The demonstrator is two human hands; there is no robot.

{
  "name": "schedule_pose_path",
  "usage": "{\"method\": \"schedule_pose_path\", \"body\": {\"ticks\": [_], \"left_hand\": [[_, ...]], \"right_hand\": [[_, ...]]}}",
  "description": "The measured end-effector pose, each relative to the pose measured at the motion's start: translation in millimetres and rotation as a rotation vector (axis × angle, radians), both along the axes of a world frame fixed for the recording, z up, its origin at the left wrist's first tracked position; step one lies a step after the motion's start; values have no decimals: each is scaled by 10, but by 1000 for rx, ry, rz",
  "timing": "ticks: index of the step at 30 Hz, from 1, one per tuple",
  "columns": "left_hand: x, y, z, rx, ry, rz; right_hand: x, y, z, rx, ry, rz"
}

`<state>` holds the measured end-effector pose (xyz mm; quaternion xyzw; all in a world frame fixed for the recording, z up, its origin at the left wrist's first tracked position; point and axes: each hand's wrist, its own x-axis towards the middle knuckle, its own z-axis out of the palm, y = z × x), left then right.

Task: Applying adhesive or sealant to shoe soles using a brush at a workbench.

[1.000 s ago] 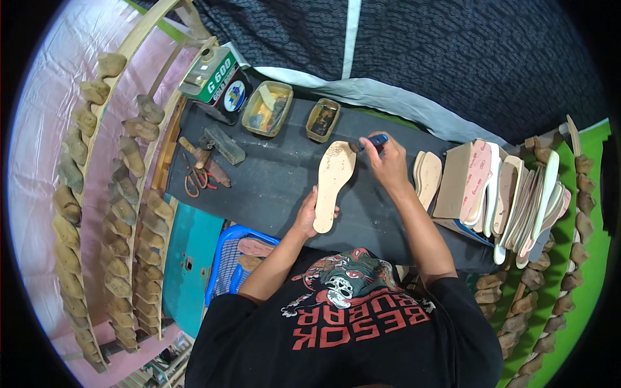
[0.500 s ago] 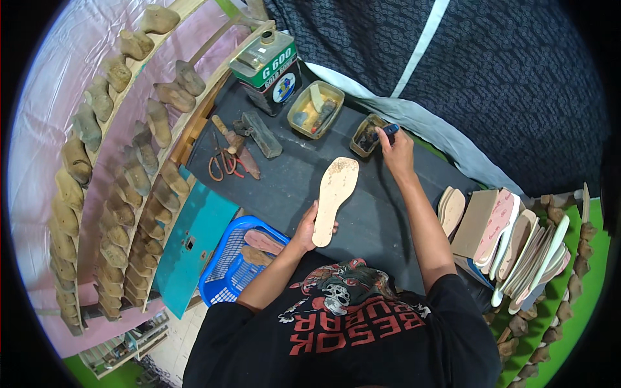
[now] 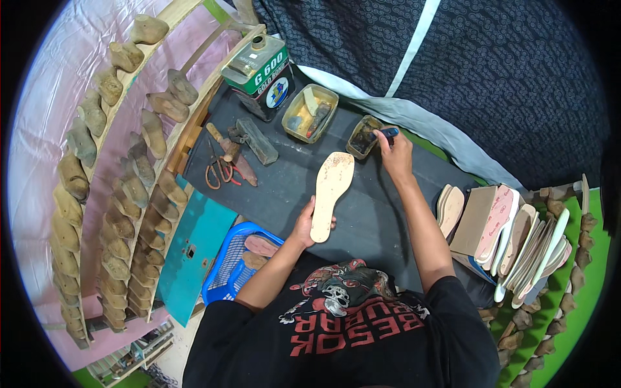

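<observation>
My left hand (image 3: pixel 303 224) is closed round the narrow heel end of a pale, sole-shaped insole (image 3: pixel 330 197). The insole's wide end points away from me and carries brown specks near its tip. Farther off to the right, my right hand (image 3: pixel 398 157) grips what looks like a brush (image 3: pixel 389 132) by its dark blue handle. The brush reaches over a small rectangular tub (image 3: pixel 352 149) with dark, crusted insides. Its tip is hard to make out against the dark contents.
Left of the tub stand a larger yellowish tub (image 3: pixel 299 133) with tools and a green metal can (image 3: pixel 257 81). Red-handled pliers (image 3: pixel 228 173) and a grey block (image 3: pixel 260 142) lie on the dark table. A blue basket (image 3: pixel 223 258), stacked insoles (image 3: pixel 530 252) and racks of shoe lasts (image 3: pixel 154 132) surround it.
The whole view has shifted slightly. My right hand and the brush have tilted a little at the small tub; the left hand keeps its hold on the insole.
</observation>
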<state>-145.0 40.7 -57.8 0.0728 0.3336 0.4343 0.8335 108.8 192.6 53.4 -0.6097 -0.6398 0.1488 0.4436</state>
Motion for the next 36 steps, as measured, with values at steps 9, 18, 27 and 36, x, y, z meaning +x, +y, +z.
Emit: {"method": "schedule_pose_path", "body": {"ticks": [9, 18, 27, 36], "left_hand": [[319, 2, 80, 52, -27, -44], [658, 32, 234, 106, -7, -129], [872, -30, 199, 67, -3, -203], [934, 9, 103, 42, -68, -291]], "right_hand": [[186, -304, 331, 42, 145, -51], [362, -848, 563, 46, 156, -4], [544, -1263, 559, 21, 65, -27], [494, -1557, 641, 5, 27, -93]]}}
